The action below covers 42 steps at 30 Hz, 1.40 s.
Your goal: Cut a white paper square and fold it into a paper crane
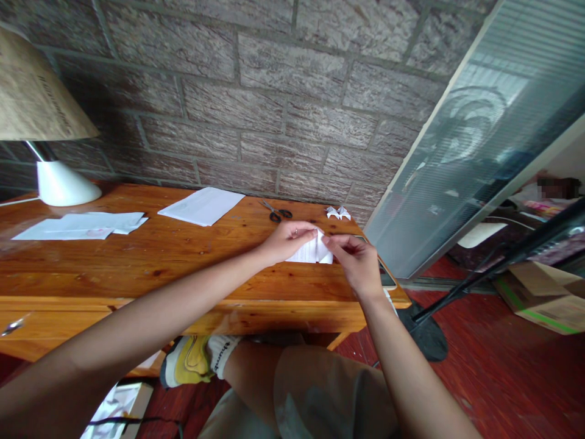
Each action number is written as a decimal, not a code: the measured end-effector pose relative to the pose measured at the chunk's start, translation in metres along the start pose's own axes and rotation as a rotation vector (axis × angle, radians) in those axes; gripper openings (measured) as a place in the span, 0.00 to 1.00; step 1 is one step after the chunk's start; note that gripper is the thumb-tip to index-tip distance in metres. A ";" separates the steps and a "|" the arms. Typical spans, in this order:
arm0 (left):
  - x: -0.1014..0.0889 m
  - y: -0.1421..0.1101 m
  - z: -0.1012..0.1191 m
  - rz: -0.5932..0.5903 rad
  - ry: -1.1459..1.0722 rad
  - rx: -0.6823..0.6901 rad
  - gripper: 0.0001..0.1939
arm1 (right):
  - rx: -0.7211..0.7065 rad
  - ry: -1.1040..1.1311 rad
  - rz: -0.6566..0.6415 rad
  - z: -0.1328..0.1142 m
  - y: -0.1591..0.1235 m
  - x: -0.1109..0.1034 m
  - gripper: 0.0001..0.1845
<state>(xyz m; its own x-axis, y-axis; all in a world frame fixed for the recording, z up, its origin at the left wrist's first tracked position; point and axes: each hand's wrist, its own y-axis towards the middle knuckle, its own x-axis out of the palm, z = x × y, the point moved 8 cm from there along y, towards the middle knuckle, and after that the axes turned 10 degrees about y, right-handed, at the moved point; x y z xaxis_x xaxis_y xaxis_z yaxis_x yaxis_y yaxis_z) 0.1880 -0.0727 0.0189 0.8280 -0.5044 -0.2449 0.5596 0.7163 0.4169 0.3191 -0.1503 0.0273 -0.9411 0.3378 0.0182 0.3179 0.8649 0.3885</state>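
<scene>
Between my two hands is a small folded sheet of white paper [302, 252] with faint print, its lower edge close to the wooden desktop. My left hand [289, 239] has its fingers closed on the top edge, a ring on one finger. On the paper's right part, a raised, creased flap is pinched by the thumb and fingers of my right hand [359, 259]. Behind my left hand lies a pair of black-handled scissors [280, 214]. Small folded white paper shapes [338, 212] stand at the back near the wall.
On the desk [183, 262] lie a stack of white sheets [202, 206] and loose paper pieces [77, 225]. A lamp [66, 183] stands at the left. Partly behind my right hand is a dark flat device [387, 275]. A stone-block wall [292, 97] borders the back.
</scene>
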 end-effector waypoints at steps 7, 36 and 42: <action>0.001 0.000 0.001 -0.011 -0.010 -0.011 0.16 | -0.017 0.007 0.029 -0.002 -0.001 0.001 0.20; 0.001 0.001 -0.001 -0.007 -0.049 0.011 0.18 | -0.150 -0.115 0.050 -0.007 -0.008 0.001 0.16; 0.000 0.002 -0.001 0.015 -0.066 -0.007 0.20 | -0.101 -0.045 -0.006 -0.010 -0.005 0.004 0.15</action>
<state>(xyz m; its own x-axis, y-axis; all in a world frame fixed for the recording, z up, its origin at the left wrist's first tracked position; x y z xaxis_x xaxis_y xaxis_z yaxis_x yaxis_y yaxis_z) 0.1889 -0.0710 0.0189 0.8323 -0.5242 -0.1804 0.5477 0.7270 0.4142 0.3126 -0.1572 0.0347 -0.9363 0.3505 -0.0247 0.2966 0.8261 0.4791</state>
